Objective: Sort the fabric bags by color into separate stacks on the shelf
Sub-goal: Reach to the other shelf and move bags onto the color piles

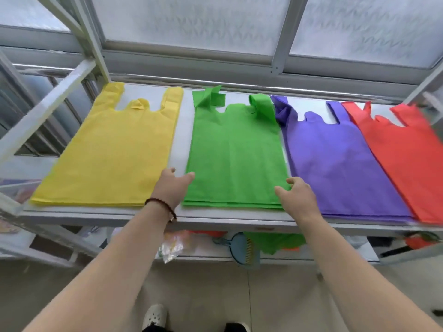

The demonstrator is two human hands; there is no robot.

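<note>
Shelf (215, 218): yellow, green (236, 154), purple, red stacks. Left hand (173, 185) and right hand (298, 196) touch green stack's near corners; each grip loose, fingers relaxed.

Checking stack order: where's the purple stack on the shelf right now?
In the head view the purple stack lies right of centre on the shelf, between the green stack and the red stack, which overlaps its right edge.

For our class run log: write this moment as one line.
stage: squaring green stack | left hand: at its left corner | right hand: at its right corner | shelf: yellow, green, purple, red
</note>
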